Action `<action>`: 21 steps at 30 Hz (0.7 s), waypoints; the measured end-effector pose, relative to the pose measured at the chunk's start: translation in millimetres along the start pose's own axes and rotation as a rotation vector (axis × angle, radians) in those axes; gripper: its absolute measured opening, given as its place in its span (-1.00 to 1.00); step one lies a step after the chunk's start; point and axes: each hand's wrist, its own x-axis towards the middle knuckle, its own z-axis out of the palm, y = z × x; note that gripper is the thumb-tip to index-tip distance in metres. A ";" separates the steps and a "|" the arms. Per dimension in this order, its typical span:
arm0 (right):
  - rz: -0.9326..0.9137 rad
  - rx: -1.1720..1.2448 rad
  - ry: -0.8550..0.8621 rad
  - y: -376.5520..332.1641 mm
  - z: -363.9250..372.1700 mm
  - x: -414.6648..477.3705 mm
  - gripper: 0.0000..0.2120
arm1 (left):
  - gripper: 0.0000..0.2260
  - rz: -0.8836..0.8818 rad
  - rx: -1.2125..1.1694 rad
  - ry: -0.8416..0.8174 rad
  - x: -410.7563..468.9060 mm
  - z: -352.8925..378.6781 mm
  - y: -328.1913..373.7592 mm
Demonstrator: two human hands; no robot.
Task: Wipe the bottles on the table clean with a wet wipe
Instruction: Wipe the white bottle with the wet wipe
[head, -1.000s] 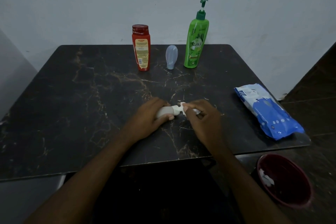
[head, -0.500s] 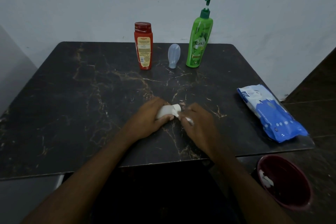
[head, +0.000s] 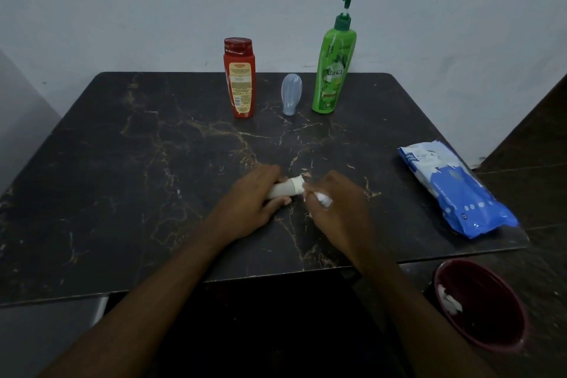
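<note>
Left hand (head: 254,202) gripped white bottle (head: 283,189), lying mid-table (head: 122,163); right hand (head: 337,209) pinched wipe (head: 323,199) at cap. Three bottles at far edge; wipe pack (head: 454,187) at right edge.

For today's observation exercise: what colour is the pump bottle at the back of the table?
The pump bottle is bright green, clearest in the head view.

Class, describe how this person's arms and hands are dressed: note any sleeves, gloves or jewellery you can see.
The left hand and right hand are bare: no gloves, rings or bracelets show. Both arms are bare too, with no sleeve or watch up to the picture's bottom edge. Dim light could hide small details.
</note>
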 end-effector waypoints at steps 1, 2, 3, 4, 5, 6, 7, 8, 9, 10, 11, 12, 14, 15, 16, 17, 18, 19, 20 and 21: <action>0.012 0.016 0.017 0.3 -2.1 4.6 -0.89 | -0.77 0.010 0.033 -0.002 0.2 0.2 0.2; 0.025 0.031 0.023 -0.3 -3.2 8.5 -0.87 | -0.77 0.019 0.062 -0.006 0.4 0.3 0.6; 0.032 0.047 0.018 -0.7 -1.7 11.0 -0.85 | -0.77 0.027 0.080 -0.011 0.7 0.4 0.7; 0.021 0.047 0.004 -3.0 0.7 11.4 -0.84 | -0.77 0.035 0.086 -0.015 1.0 0.4 1.2; -0.005 0.025 -0.011 -5.6 5.0 9.1 -0.83 | -0.78 0.046 0.082 -0.021 1.2 0.6 1.1; -0.029 -0.012 -0.024 -8.4 9.7 4.2 -0.83 | -0.78 0.057 0.075 -0.027 1.3 0.9 0.7; -0.042 -0.039 -0.028 -9.3 14.6 -2.3 -0.83 | -0.77 0.062 0.066 -0.031 1.5 1.4 0.3; -0.044 -0.057 -0.029 -9.7 17.8 -8.6 -0.83 | -0.77 0.056 0.055 -0.032 1.4 1.7 0.0; -0.045 -0.075 -0.029 -8.4 19.8 -14.5 -0.83 | -0.76 0.043 0.041 -0.031 1.4 2.0 -0.6; -0.042 -0.087 -0.036 -6.4 20.7 -19.1 -0.84 | -0.77 0.031 0.028 -0.030 1.1 1.9 -0.7; -0.033 -0.084 -0.036 -5.1 19.9 -21.8 -0.86 | -0.77 0.022 0.018 -0.032 0.8 1.9 -0.6; -0.018 -0.070 -0.019 -4.6 17.0 -22.1 -0.89 | -0.78 0.017 0.013 -0.035 0.2 1.9 0.0; 0.027 -0.031 0.051 -3.7 12.0 -15.8 -0.90 | -0.78 0.014 0.012 -0.037 -0.4 1.9 2.3; 0.042 -0.007 0.084 -3.3 10.0 -9.7 -0.89 | -0.78 0.018 0.024 -0.036 -0.1 2.1 3.1; 0.047 0.019 0.105 -3.6 7.8 -3.0 -0.87 | -0.78 0.029 0.055 -0.036 0.5 2.9 3.1; 0.043 0.037 0.101 -3.7 7.5 2.5 -0.85 | -0.75 0.040 0.105 -0.041 1.3 4.2 2.4; 0.035 0.020 0.075 -4.3 7.8 5.6 -0.85 | -0.71 0.043 0.163 -0.051 2.1 5.6 1.6; 0.019 -0.027 0.048 -4.1 9.7 5.8 -0.84 | -0.66 0.036 0.212 -0.061 2.5 7.0 0.2; -0.001 -0.070 0.032 -3.7 12.2 3.5 -0.84 | -0.62 0.025 0.248 -0.067 2.4 7.9 -0.8; -0.017 -0.088 0.025 -3.2 14.4 -1.0 -0.83 | -0.59 0.014 0.274 -0.073 1.9 8.5 -1.7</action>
